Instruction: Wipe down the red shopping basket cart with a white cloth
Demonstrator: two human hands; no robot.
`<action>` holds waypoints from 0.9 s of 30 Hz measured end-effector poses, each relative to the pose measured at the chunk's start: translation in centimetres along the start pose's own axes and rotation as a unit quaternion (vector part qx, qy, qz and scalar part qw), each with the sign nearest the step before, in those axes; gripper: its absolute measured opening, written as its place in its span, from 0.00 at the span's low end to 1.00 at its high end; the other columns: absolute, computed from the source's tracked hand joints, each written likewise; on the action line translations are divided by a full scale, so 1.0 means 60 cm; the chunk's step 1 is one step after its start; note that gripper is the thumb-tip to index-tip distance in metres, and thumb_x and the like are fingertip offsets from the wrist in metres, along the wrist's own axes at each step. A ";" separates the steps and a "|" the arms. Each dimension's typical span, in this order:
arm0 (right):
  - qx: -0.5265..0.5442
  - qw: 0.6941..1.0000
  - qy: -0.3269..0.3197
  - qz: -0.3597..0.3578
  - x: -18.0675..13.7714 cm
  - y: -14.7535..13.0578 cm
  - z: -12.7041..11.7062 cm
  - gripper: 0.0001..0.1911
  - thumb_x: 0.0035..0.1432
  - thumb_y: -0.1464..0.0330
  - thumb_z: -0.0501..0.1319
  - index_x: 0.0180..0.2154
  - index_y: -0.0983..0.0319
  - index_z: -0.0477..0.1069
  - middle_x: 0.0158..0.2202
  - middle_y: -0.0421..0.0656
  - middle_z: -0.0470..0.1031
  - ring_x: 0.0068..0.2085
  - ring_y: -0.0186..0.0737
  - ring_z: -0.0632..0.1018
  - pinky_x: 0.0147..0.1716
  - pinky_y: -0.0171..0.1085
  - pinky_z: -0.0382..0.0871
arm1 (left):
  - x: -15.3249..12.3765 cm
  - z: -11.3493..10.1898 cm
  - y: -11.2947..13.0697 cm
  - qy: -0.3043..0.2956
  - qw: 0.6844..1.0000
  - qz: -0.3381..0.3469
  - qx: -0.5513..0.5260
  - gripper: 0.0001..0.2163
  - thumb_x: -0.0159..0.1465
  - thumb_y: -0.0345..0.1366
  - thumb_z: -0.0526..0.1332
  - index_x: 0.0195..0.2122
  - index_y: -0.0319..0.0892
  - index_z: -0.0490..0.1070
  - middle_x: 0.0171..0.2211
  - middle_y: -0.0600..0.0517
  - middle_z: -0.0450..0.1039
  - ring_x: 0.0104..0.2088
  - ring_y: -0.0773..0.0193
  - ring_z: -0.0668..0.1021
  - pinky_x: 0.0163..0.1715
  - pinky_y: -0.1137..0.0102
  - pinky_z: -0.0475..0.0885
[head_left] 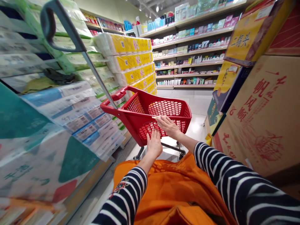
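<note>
A red plastic shopping cart (133, 117) stands sideways before me, with a long metal pole and a grey loop handle (81, 47) rising at its left. Against the perforated near side of the basket is my left hand (154, 144), its fingers stretched upward and holding nothing. My right hand (168, 126) is higher, with straight fingers reaching left along the upper rim. Both hands seem to touch the cart, though the exact contact at the fingertips is hard to make out. No goods show in the visible part of the basket.
Stacked tissue packs (86, 109) and yellow-and-white paper bales (131, 59) line the left. Cardboard cartons (264, 118) and yellow boxes (248, 40) crowd the right. Behind the cart, a pale floor (197, 103) leads to shelves (187, 64) of bottles and small boxes.
</note>
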State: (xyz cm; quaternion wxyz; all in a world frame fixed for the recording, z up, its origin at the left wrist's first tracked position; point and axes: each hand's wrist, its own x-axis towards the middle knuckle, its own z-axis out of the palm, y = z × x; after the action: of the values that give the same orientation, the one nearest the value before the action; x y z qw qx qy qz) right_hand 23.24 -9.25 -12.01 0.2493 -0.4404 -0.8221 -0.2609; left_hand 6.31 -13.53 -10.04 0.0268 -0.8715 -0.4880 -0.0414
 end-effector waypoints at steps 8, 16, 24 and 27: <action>-0.004 0.994 -0.110 -0.008 -0.051 -0.036 0.037 0.23 0.61 0.77 0.50 0.57 0.67 0.63 0.59 0.50 0.65 0.61 0.48 0.62 0.58 0.52 0.60 | -0.006 0.010 -0.032 0.002 1.000 -0.020 0.022 0.34 0.57 0.33 0.52 0.65 0.33 0.46 0.67 0.42 0.41 0.66 0.53 0.47 0.62 0.49 0.46; -0.006 0.999 -0.022 -0.036 0.055 -0.017 0.016 0.22 0.63 0.77 0.47 0.57 0.66 0.63 0.61 0.48 0.61 0.64 0.50 0.55 0.62 0.53 0.51 | 0.015 -0.018 -0.054 0.028 0.998 -0.049 0.028 0.32 0.58 0.34 0.51 0.64 0.32 0.47 0.67 0.41 0.42 0.66 0.54 0.47 0.63 0.50 0.43; 0.012 0.995 -0.097 -0.028 0.012 -0.058 0.042 0.26 0.59 0.79 0.49 0.59 0.66 0.59 0.59 0.52 0.64 0.61 0.47 0.63 0.58 0.50 0.60 | 0.005 -0.017 -0.083 0.027 0.998 -0.051 0.025 0.32 0.58 0.31 0.49 0.64 0.32 0.47 0.67 0.42 0.41 0.66 0.54 0.48 0.62 0.49 0.45; 0.010 0.995 -0.083 -0.056 0.037 -0.064 0.031 0.24 0.60 0.79 0.49 0.57 0.67 0.63 0.59 0.51 0.64 0.61 0.49 0.61 0.59 0.51 0.58 | 0.005 -0.018 -0.098 0.026 0.997 -0.068 0.022 0.31 0.58 0.31 0.50 0.65 0.34 0.47 0.67 0.43 0.41 0.66 0.55 0.47 0.62 0.49 0.44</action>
State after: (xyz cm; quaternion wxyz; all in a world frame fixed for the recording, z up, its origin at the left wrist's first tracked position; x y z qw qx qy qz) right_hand 18.52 -8.56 -12.78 0.1695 -0.4112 -0.8659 -0.2290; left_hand 1.43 -10.30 -8.91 0.0559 -0.8343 -0.5456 -0.0554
